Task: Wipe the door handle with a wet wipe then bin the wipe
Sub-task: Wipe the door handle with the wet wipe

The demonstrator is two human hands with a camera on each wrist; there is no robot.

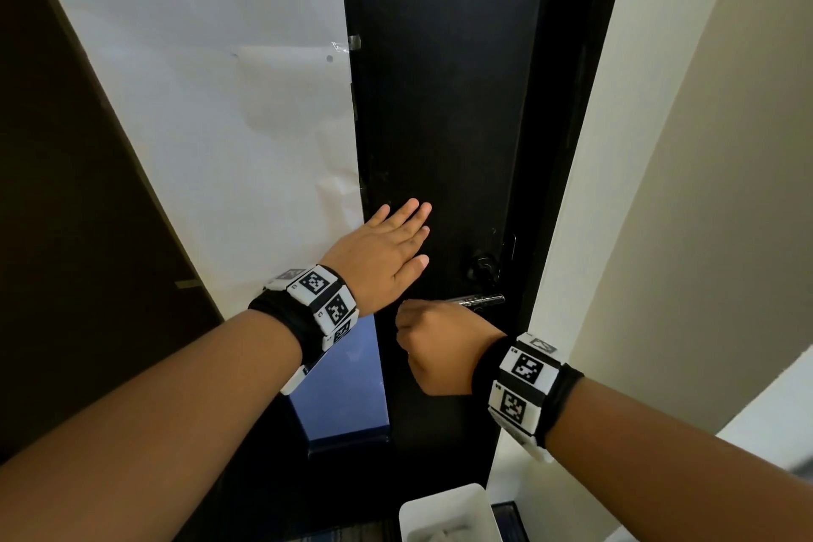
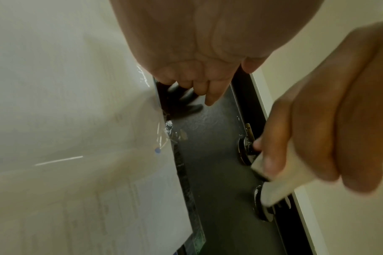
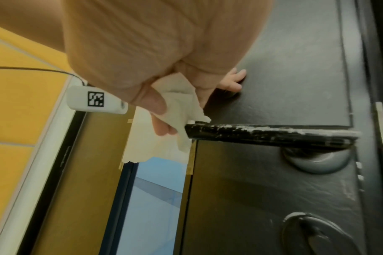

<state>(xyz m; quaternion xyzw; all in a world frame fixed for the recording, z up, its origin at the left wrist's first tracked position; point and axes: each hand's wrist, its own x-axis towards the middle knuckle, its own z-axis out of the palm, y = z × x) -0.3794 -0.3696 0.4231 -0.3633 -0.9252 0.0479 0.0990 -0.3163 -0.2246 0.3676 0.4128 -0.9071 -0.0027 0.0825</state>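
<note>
The door handle (image 3: 269, 136) is a dark lever w/ its long axis level across the door (image 3: 284, 60), pivot at the latch side, free tip pointing toward the right hand (image 1: 433, 345). That hand is nearer: fingers curled round the wet wipe (image 3: 181, 110), which touches the tip. Wiping prob. runs along the lever toward the pivot. Left hand (image 1: 382, 255) lies flat on the door above, fingers straight. The bin (image 1: 444, 510) sits on the floor below.
</note>
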